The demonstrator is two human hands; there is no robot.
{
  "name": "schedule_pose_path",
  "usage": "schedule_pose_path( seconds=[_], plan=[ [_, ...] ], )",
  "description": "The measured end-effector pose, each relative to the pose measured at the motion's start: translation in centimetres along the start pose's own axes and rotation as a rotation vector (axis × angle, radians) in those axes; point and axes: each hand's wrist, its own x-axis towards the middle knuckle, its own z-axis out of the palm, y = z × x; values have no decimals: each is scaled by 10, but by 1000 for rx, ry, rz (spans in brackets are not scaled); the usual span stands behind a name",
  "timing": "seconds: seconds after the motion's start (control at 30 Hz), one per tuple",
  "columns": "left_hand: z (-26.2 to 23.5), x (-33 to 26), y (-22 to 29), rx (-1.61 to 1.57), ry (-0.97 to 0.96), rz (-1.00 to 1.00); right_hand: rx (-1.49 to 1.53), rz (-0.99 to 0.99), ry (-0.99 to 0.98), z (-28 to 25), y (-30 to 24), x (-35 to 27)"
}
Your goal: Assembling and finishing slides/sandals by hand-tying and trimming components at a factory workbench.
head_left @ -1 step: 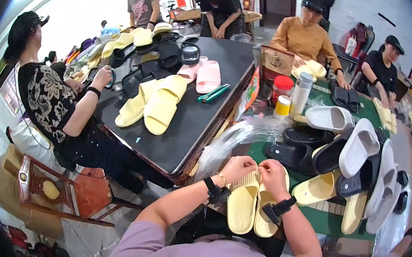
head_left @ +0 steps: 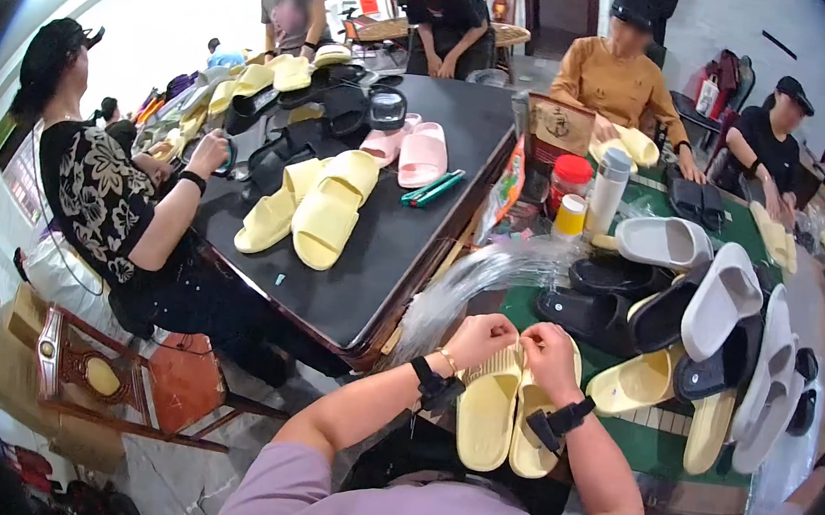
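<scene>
A pair of pale yellow slides (head_left: 484,421) lies side by side in front of me at the green table's near edge, heels toward me. My left hand (head_left: 484,341) is over the strap of the left slide, its fingertips pinched. Close beside it, my right hand (head_left: 551,357) hovers at the right slide's strap, fingers also pressed together. The fingertips of both hands almost meet above the gap between the straps. Whatever they pinch is too small to make out. Just beyond my left hand fans a bundle of clear plastic strands (head_left: 476,279).
Loose black, white and yellow slides (head_left: 720,300) heap up to my right. Beyond my hands stand a red-lidded jar (head_left: 569,182), a yellow-white cup (head_left: 570,216) and a flask (head_left: 607,193). A dark table (head_left: 404,247) with more slides is at left. Several people work around both tables.
The whole view has shifted very slightly. My hands stay pinched over the slides' straps.
</scene>
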Motion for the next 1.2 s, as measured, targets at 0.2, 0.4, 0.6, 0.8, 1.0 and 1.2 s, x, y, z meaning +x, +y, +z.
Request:
schedule_pose_path(
  seconds=[0.2,0.4,0.6,0.8,1.0,1.2],
  plan=[
    [1,-2,-3,44,-10,28,-22,-42,-58,1,3,-1],
    [0,2,-5,48,-18,35,-63,-103,-70,1,-2,3],
    [-1,3,3,71,-8,52,-106,-109,-83,4,0,7],
    [-3,1,5,125,-36,22,-146,-91,-112,-1,-1,4],
    [-73,5,18,223,431,203,-114,-76,100,-34,-33,2],
    [-222,-23,-5,535,1142,72,-99,80,-164,-51,-59,-61]
  ],
)
